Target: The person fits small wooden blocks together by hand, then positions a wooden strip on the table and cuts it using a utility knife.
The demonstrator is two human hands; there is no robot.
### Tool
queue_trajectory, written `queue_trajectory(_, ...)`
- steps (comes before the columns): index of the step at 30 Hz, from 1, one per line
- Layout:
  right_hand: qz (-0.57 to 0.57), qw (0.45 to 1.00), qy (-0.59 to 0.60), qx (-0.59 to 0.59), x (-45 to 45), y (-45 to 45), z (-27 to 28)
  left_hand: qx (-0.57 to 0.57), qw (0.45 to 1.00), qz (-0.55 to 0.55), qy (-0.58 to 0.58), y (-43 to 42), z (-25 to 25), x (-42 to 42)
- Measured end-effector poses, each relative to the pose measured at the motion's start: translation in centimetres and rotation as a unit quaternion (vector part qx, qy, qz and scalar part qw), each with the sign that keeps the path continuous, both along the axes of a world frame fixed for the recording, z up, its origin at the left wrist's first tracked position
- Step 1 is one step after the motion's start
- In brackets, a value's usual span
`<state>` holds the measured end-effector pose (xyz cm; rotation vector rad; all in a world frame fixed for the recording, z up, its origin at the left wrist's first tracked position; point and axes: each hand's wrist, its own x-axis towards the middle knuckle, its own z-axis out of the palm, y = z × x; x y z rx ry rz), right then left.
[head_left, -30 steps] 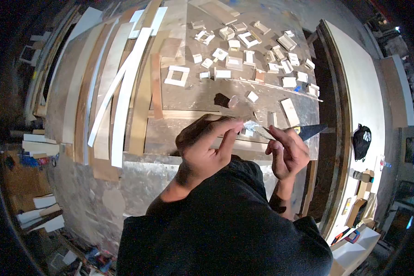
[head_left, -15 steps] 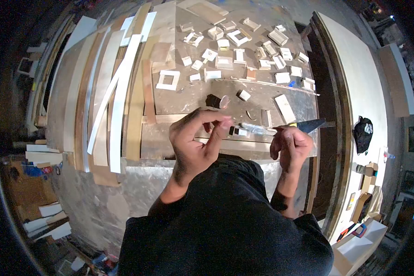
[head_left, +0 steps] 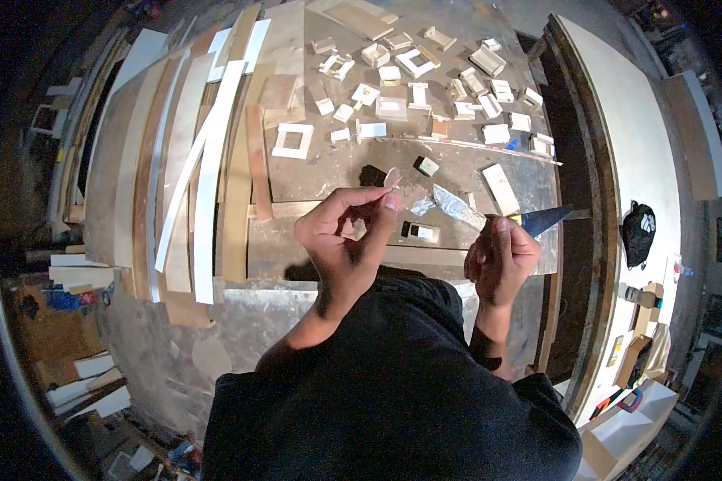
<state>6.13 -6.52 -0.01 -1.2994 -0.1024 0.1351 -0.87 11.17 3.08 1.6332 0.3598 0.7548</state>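
Observation:
My left hand (head_left: 346, 236) is closed in a pinch, thumb against forefinger, on a small clear, oval piece (head_left: 391, 178) that looks like plastic. My right hand (head_left: 502, 256) is closed around the lower end of a crinkled, silvery packet (head_left: 455, 205), which slants up to the left over the table. What the packet contains cannot be made out. Below it, between my hands, lies a small wooden piece with a dark slot (head_left: 419, 232). A small wooden block (head_left: 427, 166) sits farther up. Behind my right hand a dark, tapered blade (head_left: 545, 220) sticks out to the right.
Several small wooden frames and boxes (head_left: 391, 107) are spread over the table's far half. Long boards and white strips (head_left: 206, 200) lie stacked at left. Across a dark gap at right, a pale panel (head_left: 618, 136) carries a black cloth item (head_left: 638, 234).
The silvery packet, a level blur between my hands before, now tilts upward to the left, away from my left fingers. Both hands have stayed nearly in place.

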Motion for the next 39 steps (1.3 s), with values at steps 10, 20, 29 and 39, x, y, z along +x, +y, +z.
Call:
queue_trajectory(10,0.021,0.999,0.042,0.014,1.4,-0.2,-0.4,-0.054,0.998,-0.004,-0.012,-0.2,-0.5,0.7)
queue_trajectory(20,0.051,0.996,0.067,0.005,1.7,-1.8,-1.0,-0.064,0.998,0.000,-0.012,-0.6,-1.7,0.8)
queue_trajectory(29,0.085,0.991,0.102,0.001,0.1,-0.2,-0.4,-0.091,0.994,0.047,-0.039,-0.9,-1.5,0.9)
queue_trajectory(39,0.064,0.996,0.060,0.016,0.3,0.2,-0.5,-0.111,0.991,0.037,-0.066,-1.3,-1.3,0.4)
